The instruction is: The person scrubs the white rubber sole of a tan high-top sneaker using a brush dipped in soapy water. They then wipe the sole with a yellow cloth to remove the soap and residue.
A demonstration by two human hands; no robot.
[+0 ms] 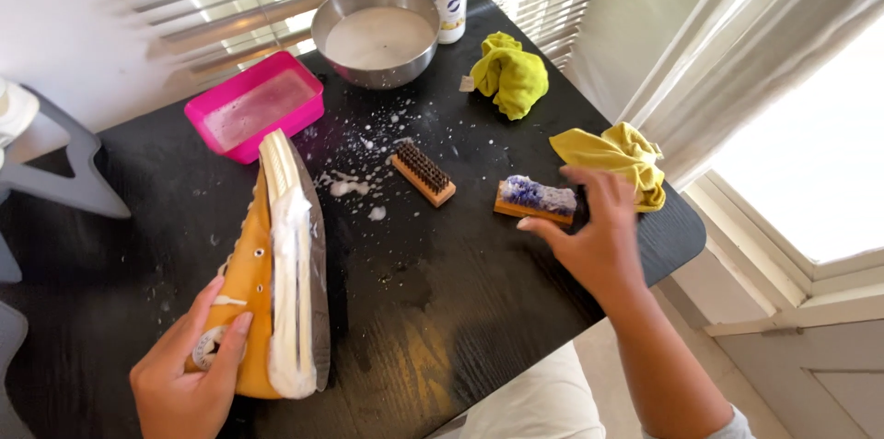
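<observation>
Left hand (189, 370) clamped round the heel of the yellow high-top shoe (253, 287), tipped on its side near-left on the black bench (442, 310), its sole thick with foam — slippery rubber, I'd say, so the dry canvas heel looks the safer grip. Right hand (594, 241) is spread and empty, hovering just over the foam-covered wooden brush (536, 199); the second brush (424, 174) lies left of it.
</observation>
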